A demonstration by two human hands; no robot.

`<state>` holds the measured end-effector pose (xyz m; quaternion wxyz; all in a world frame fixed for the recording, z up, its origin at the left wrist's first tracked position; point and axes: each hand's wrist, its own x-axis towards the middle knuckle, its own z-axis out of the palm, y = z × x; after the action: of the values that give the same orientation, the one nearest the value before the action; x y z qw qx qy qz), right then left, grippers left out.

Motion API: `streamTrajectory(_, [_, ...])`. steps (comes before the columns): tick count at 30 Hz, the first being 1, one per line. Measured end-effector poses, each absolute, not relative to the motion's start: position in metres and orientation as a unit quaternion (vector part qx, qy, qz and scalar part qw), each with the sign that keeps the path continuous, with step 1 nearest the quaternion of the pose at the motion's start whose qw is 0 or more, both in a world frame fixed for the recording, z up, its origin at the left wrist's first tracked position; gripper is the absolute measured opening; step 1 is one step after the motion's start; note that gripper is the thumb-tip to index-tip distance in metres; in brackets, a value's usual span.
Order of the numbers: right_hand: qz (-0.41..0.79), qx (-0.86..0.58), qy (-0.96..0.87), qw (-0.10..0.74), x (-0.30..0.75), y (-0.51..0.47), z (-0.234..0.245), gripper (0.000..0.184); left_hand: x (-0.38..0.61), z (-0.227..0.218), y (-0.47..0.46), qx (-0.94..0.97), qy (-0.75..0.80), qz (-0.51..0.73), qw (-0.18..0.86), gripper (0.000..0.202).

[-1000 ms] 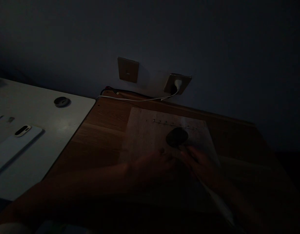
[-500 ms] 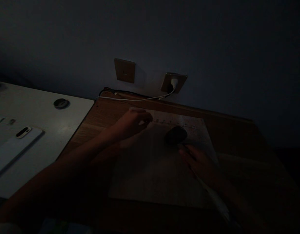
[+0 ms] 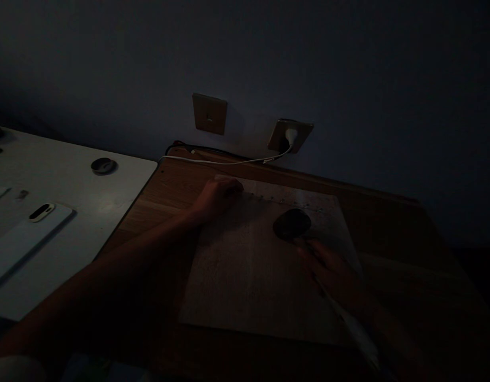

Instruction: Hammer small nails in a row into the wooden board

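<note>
The scene is very dark. My left hand (image 3: 221,193) is at the far left part of a flat, pale rectangular board (image 3: 237,286), its fingers pinched together at the left end of a thin chain-like strand (image 3: 282,201) with small bead-like bits. The strand runs across the board's far side. My right hand (image 3: 328,265) is closed round the handle of a tool with a dark oval head (image 3: 292,223). That head is over the board, just on the near side of the strand. A long pale strip, seemingly its handle, shows below my right hand.
The board lies on a brown wooden table (image 3: 149,207). To the left, a white table (image 3: 77,233) holds a white phone (image 3: 33,233) and a small round dish (image 3: 104,166). Along the wall, a white cable (image 3: 221,163) runs to a socket (image 3: 290,135).
My left hand has moved slightly left and lower onto the board, still at the strand's end. The right hand and its oval-headed tool have barely moved; the view has shifted a little.
</note>
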<state>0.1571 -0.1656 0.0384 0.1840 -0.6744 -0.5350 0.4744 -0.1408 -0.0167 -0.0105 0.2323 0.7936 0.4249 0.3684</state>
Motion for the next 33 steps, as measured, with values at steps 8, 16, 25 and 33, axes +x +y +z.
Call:
streamTrajectory(8, [0.48,-0.664,-0.545,0.177,0.157,-0.165,0.039,0.043,-0.137,-0.007,-0.012,0.822,0.413,0.329,0.214,0.012])
streamTrajectory(16, [0.464,-0.64,-0.577,0.205,0.131,-0.138,0.053,0.044,-0.135,-0.01,-0.006,0.833,0.412,0.317,0.188,0.011])
streamTrajectory(25, [0.464,-0.58,-0.618,0.257,0.085,-0.087,0.064,0.035,-0.133,-0.01,-0.012,0.8,0.43,0.343,0.241,0.03])
streamTrajectory(33, [0.455,-0.584,-0.634,0.224,0.073,-0.068,0.058,0.025,-0.134,-0.012,-0.01,0.783,0.45,0.34,0.261,0.046])
